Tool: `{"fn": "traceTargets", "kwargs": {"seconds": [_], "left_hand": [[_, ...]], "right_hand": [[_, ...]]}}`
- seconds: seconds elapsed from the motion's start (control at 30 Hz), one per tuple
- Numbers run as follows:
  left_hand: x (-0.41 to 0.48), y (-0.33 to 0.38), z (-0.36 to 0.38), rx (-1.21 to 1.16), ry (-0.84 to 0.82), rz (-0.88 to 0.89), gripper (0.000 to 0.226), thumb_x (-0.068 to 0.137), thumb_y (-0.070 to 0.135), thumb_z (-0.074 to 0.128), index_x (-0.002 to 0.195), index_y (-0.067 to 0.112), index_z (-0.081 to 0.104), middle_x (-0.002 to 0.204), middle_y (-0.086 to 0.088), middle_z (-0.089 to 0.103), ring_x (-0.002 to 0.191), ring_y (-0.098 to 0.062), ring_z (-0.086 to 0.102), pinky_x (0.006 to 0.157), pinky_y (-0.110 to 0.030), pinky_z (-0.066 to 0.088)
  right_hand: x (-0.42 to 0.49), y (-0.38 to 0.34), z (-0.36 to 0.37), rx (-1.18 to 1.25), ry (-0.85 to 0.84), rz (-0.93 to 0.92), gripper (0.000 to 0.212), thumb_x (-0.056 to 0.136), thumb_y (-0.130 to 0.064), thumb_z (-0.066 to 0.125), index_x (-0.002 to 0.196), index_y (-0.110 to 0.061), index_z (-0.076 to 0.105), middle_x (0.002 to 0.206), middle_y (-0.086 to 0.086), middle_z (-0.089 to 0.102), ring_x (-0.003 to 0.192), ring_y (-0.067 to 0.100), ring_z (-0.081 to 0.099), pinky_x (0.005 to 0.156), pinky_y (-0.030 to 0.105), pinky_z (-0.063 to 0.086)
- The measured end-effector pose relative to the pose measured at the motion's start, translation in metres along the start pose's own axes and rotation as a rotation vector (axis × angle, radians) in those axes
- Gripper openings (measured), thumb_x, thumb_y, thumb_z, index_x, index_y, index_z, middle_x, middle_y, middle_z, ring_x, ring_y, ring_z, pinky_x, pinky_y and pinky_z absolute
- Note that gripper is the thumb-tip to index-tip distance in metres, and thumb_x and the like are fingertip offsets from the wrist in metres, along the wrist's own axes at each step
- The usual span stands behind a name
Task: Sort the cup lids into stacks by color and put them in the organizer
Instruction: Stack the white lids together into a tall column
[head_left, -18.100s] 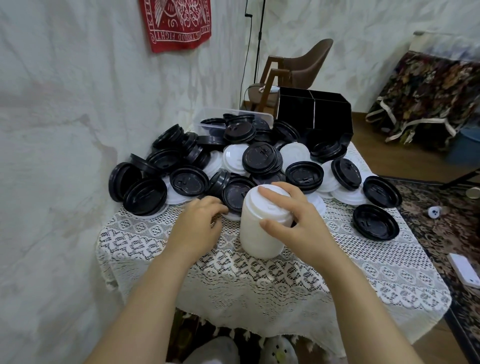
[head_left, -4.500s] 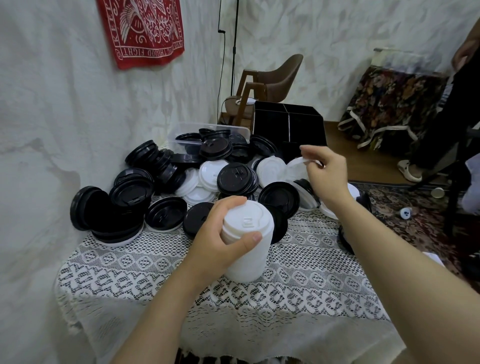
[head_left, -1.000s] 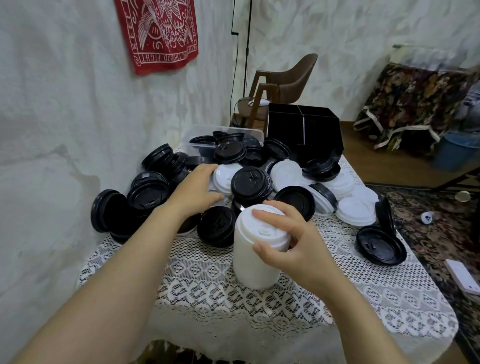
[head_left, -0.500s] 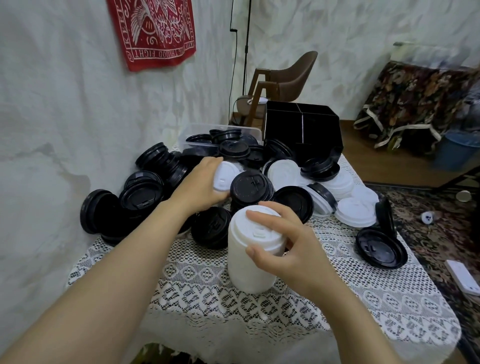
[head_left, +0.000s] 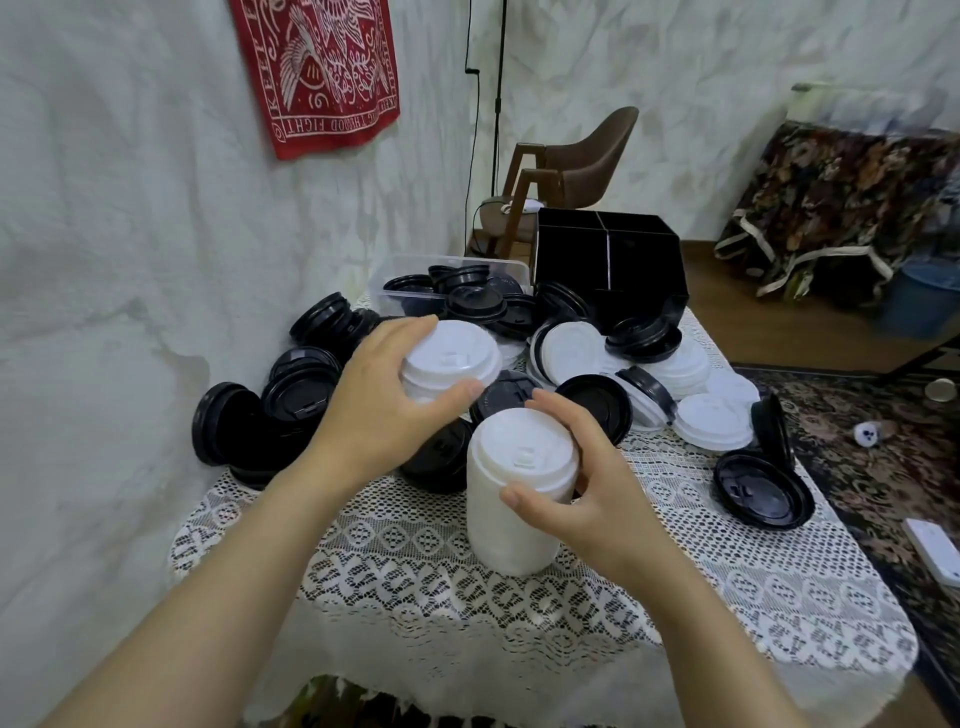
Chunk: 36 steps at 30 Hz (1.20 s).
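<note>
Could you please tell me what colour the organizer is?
The organizer is black, seen best in the head view.

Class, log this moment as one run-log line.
left grip: holds few white lids | right grip: holds tall white stack on tablecloth | black lids: unsorted heap | organizer: behind heap

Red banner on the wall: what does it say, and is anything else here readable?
"KEEP": left border of the red banner, rest cut off.
"FIGHT": its bottom border; neighbouring words blurred.
White lids: embossed marks too small to read.
</note>
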<state>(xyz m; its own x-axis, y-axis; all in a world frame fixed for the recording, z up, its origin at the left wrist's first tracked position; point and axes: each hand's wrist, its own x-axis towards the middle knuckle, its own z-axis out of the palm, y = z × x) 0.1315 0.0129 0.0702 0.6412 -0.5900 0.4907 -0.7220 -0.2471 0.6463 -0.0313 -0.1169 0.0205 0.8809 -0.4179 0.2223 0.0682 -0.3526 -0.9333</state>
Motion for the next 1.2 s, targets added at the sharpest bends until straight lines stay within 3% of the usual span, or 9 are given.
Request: {"fn": "traceTargets", "kwargs": {"seconds": [0.2, 0.4, 0.5, 0.6, 0.73, 0.83, 0.93, 1.07, 1.2], "left_hand": [[-0.031, 0.025, 0.007, -0.147, -0.155, 0.014, 0.091, 0.056, 0.07, 0.062, 0.133, 0.022, 0.053, 0.122, 0.021, 0.044, 0.116, 0.009, 0.042, 0.093, -0.002, 0.033], [-0.04, 0.027, 0.021, -0.167, -0.254, -0.015, 0.101, 0.056, 0.069, 0.064, 0.142, 0.02, 0.045, 0.126, 0.033, 0.036, 0.119, 0.021, 0.032, 0.093, 0.004, 0.025], [-0.042, 0.029, 0.025, -0.151, -0.277, -0.019, 0.095, 0.061, 0.059, 0.07, 0.144, 0.021, 0.041, 0.125, 0.041, 0.03, 0.115, 0.03, 0.027, 0.093, 0.007, 0.019], [-0.044, 0.028, 0.028, -0.152, -0.293, -0.036, 0.092, 0.064, 0.054, 0.073, 0.145, 0.022, 0.041, 0.126, 0.039, 0.031, 0.115, 0.026, 0.029, 0.093, 0.008, 0.016], [-0.048, 0.024, 0.033, -0.18, -0.311, -0.054, 0.08, 0.075, 0.039, 0.08, 0.143, 0.026, 0.041, 0.124, 0.042, 0.03, 0.112, 0.034, 0.023, 0.09, 0.008, 0.02], [-0.05, 0.025, 0.036, -0.228, -0.323, -0.072, 0.078, 0.072, 0.044, 0.077, 0.14, 0.033, 0.039, 0.126, 0.041, 0.032, 0.115, 0.031, 0.026, 0.09, 0.005, 0.026], [-0.05, 0.025, 0.038, -0.267, -0.334, -0.081, 0.079, 0.068, 0.047, 0.07, 0.139, 0.034, 0.038, 0.131, 0.035, 0.032, 0.119, 0.024, 0.029, 0.092, 0.002, 0.031], [-0.051, 0.024, 0.043, -0.329, -0.308, -0.077, 0.085, 0.062, 0.06, 0.069, 0.138, 0.036, 0.038, 0.133, 0.033, 0.033, 0.119, 0.023, 0.031, 0.091, 0.002, 0.032], [-0.054, 0.024, 0.047, -0.372, -0.26, -0.094, 0.078, 0.057, 0.064, 0.066, 0.128, 0.043, 0.041, 0.128, 0.032, 0.04, 0.116, 0.017, 0.039, 0.089, -0.002, 0.037]], "right_hand": [[0.0, 0.003, 0.001, 0.055, -0.002, -0.004, 0.098, 0.062, -0.045, 0.083, 0.144, -0.036, 0.031, 0.136, -0.017, 0.049, 0.122, 0.001, 0.052, 0.101, 0.029, 0.048], [-0.002, 0.002, -0.002, 0.08, -0.026, 0.006, 0.096, 0.066, -0.042, 0.086, 0.147, -0.035, 0.034, 0.136, -0.019, 0.053, 0.125, 0.001, 0.051, 0.103, 0.033, 0.047], [-0.002, 0.003, -0.003, 0.115, -0.042, 0.017, 0.096, 0.067, -0.036, 0.087, 0.147, -0.033, 0.034, 0.137, -0.016, 0.054, 0.125, 0.003, 0.052, 0.103, 0.036, 0.048], [-0.001, 0.005, -0.004, 0.148, -0.041, 0.017, 0.103, 0.062, -0.038, 0.088, 0.148, -0.033, 0.033, 0.139, -0.014, 0.052, 0.127, 0.005, 0.051, 0.104, 0.037, 0.047], [-0.002, 0.006, -0.006, 0.139, -0.056, -0.022, 0.098, 0.065, -0.031, 0.088, 0.145, -0.045, 0.032, 0.141, -0.019, 0.049, 0.129, 0.004, 0.048, 0.107, 0.037, 0.044], [-0.003, 0.004, -0.007, 0.133, -0.067, -0.059, 0.084, 0.068, -0.028, 0.086, 0.135, -0.056, 0.043, 0.143, -0.017, 0.047, 0.132, 0.008, 0.047, 0.107, 0.04, 0.044], [-0.003, 0.003, -0.006, 0.144, -0.05, -0.058, 0.073, 0.066, -0.032, 0.086, 0.129, -0.049, 0.053, 0.145, -0.014, 0.046, 0.132, 0.009, 0.047, 0.106, 0.04, 0.045], [-0.004, 0.004, -0.007, 0.148, -0.056, -0.036, 0.071, 0.07, -0.014, 0.085, 0.13, -0.035, 0.055, 0.147, -0.021, 0.04, 0.131, 0.004, 0.046, 0.105, 0.035, 0.046], [-0.004, 0.002, -0.007, 0.121, -0.052, -0.026, 0.072, 0.071, -0.007, 0.084, 0.13, -0.036, 0.054, 0.146, -0.016, 0.043, 0.13, 0.005, 0.048, 0.105, 0.034, 0.046]]}}
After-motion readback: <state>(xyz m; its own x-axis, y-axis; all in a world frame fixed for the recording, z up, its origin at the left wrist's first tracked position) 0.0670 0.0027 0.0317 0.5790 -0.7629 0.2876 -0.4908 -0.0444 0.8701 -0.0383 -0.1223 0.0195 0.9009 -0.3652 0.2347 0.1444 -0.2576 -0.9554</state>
